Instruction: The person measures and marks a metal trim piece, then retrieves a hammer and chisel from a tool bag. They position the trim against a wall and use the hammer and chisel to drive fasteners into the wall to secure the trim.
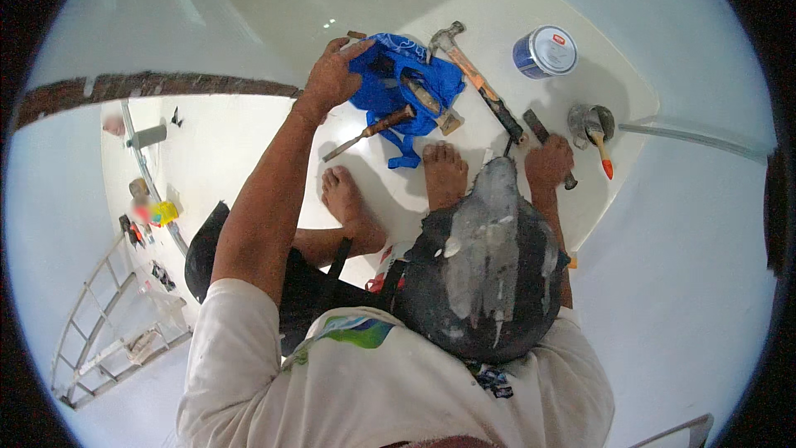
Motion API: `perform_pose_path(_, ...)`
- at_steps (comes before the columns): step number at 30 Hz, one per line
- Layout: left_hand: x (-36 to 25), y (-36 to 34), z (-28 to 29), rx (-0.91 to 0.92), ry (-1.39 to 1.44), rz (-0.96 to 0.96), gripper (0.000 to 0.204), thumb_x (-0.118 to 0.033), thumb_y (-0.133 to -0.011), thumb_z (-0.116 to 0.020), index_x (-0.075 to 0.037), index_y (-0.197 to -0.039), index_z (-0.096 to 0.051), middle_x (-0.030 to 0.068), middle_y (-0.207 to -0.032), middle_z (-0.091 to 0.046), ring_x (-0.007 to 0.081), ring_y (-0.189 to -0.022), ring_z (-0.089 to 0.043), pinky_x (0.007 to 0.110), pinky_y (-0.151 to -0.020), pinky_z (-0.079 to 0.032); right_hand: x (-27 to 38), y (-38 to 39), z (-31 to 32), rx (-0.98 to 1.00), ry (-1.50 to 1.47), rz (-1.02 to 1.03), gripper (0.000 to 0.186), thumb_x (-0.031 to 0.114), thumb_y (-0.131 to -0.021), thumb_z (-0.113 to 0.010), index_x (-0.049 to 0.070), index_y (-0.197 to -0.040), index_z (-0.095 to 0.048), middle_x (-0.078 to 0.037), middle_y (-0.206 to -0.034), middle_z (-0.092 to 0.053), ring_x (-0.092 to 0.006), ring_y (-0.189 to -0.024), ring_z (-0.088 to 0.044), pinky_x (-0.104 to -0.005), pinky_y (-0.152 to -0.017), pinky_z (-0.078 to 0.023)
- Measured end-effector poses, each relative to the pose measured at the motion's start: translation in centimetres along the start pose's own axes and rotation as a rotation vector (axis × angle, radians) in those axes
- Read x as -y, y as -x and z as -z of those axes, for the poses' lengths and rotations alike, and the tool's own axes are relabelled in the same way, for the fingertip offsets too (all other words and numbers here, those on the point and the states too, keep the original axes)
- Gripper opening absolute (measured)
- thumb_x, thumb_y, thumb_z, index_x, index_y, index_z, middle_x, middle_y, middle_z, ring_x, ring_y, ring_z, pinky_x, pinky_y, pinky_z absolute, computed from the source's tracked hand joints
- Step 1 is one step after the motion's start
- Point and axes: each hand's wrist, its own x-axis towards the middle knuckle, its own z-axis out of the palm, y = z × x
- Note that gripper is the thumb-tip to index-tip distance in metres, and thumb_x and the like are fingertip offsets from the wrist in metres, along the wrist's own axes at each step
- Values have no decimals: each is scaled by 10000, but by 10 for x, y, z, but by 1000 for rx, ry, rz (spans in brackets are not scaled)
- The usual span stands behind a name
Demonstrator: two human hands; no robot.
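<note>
A blue cloth bag [377, 95] lies crumpled on the floor before my feet. My left hand [336, 75] is at its left edge, fingers closed on the cloth. Over the bag's near side lies a chisel [369, 132] with a brown wooden handle. A worn wooden-looking tool [423, 95] with a pale block-like end sticks out of the bag. To the right rests a claw hammer [477, 79] with an orange and black handle. My right hand [550, 162] is closed around a dark, flat bar-like tool [536, 126] whose exact kind I cannot make out.
A blue and white paint can [545, 51] stands at the back right. Nearer is a grey pot [590, 124] with a paintbrush [603, 153] leaning in it. A metal ladder [95, 315] lies at the left beyond a partition edge. My bare feet [445, 174] are close to the bag.
</note>
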Motion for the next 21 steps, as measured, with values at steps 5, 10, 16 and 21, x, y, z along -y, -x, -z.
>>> perform_pose_path(5, -41, 41, -11, -304, 22, 19, 442, -146, -751, -716, -114, -1189, -760, 209, -1253, -703, 410, -1216, -641, 519, -1072, -483, -59, 16, -20, 115, -23, 71, 284, 117, -881, -660, 41, -1150, -608, -182, -1099, -617, -419, -1066, -612, -519, -907, -501)
perform_pose_path(10, -119, 92, -79, 92, 674, 70, 386, -297, -948, -643, -31, -1218, -717, 230, -1195, -724, 397, -1143, -674, 496, -1014, -516, -45, 22, -3, -57, -198, 261, 249, 177, -893, -698, 56, -1085, -594, -177, -1051, -618, -389, -1016, -642, -502, -834, -524)
perform_pose_path(16, -189, 92, -93, -32, 1169, 392, 512, -388, -1037, -545, 51, -1302, -548, 312, -1115, -677, 387, -988, -701, 460, -881, -547, 106, -8, 94, 390, -1112, 582, 370, 267, -924, -701, 30, -1195, -616, -171, -1176, -685, -253, -993, -699, -415, -777, -550)
perform_pose_path(21, -120, 112, -61, -129, 1086, 595, 484, -420, -1054, -534, 56, -1134, -547, 191, -888, -672, 305, -814, -709, 445, -728, -564, 141, -76, 58, 231, -644, 424, 521, 291, -859, -794, -12, -1231, -590, -206, -1120, -657, -331, -1002, -677, -457, -849, -565)
